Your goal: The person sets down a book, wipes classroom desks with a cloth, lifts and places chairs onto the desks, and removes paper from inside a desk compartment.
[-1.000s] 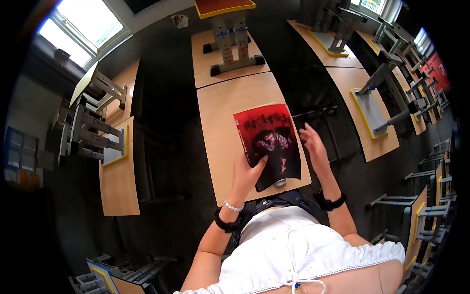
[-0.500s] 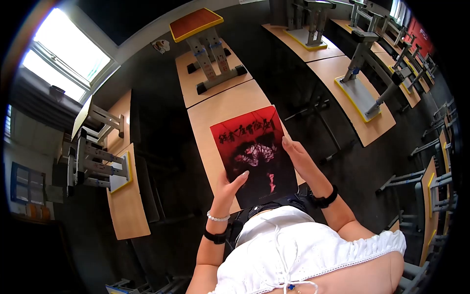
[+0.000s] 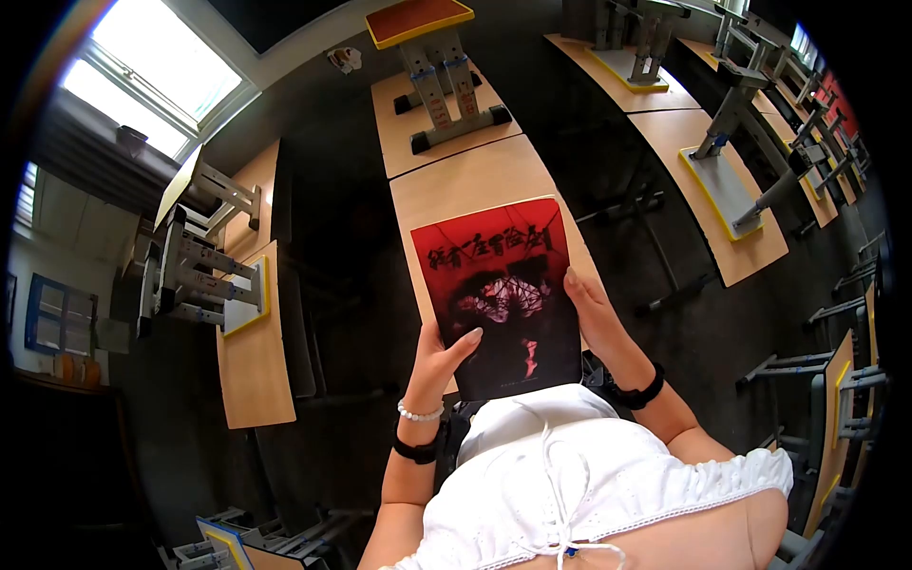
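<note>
Showing its title (image 3: 489, 245), the book (image 3: 503, 309) points lengthwise forward — that end farthest.

The near bench (image 3: 475, 182) has a pale wood-grain top, its far edge meeting the far bench (image 3: 384, 119) along a thin dark seam; on that one a stool (image 3: 418, 23) stands on its feet, seat reddish-brown, rim yellow. The right-hand bench (image 3: 746, 258) bears an upturned stool (image 3: 719, 186), grey underside showing
</note>
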